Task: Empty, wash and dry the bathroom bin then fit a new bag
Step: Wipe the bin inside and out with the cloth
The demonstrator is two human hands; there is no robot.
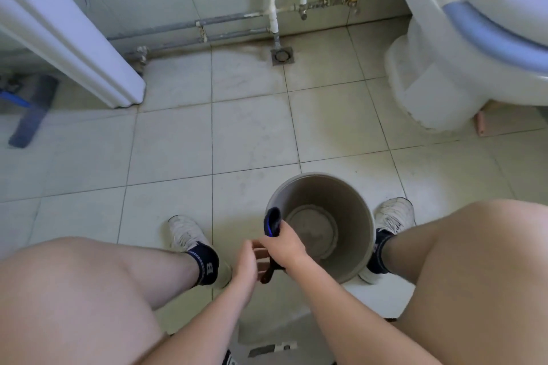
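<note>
A round grey bathroom bin (350,192) stands upright on the floor tiles between my feet, with nothing inside it. My right hand (286,249) grips a dark blue roll of bags (272,221) just over the bin's near left rim. A dark loose end hangs below that hand. My left hand (247,264) is right beside it, fingers curled toward the loose end; whether it pinches it is hidden by motion blur.
A white toilet (462,47) stands at the right. A floor drain (281,56) and wall pipes (237,18) lie ahead. A white appliance (74,35) is at the left, with a mop head (32,111) below it. My knees fill the lower corners.
</note>
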